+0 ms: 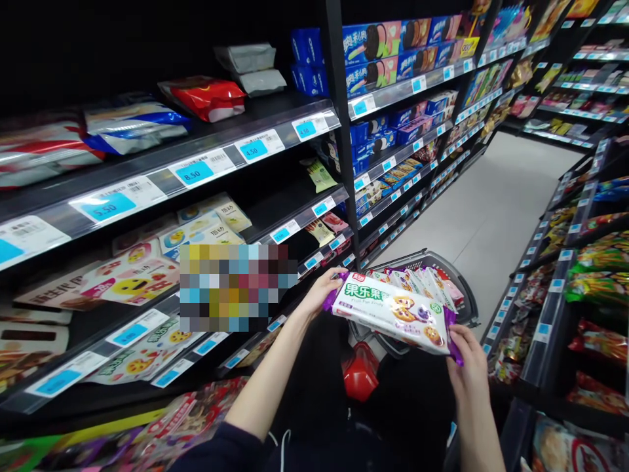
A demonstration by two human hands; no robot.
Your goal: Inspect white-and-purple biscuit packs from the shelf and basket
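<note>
A white and purple packet of cookies (388, 311) is stretched between my two hands, its printed front facing up. My left hand (328, 288) grips its left purple end. On the right, my right hand (466, 351) pinches the other purple end at the lower corner. Beneath and beyond the packet stands a grey shopping basket (459, 278) with several similar packets (417, 280) in it; the held packet hides part of the basket. A red object (361, 372) lies below, its kind unclear.
Shelves (275, 124) of packaged snacks with price tags run along the left, with blue cookie boxes (371, 56) farther on. Another shelf rack (545, 321) lines the right. Between them a grey floor aisle (442, 203) leads away. One patch at the left shelf is pixelated.
</note>
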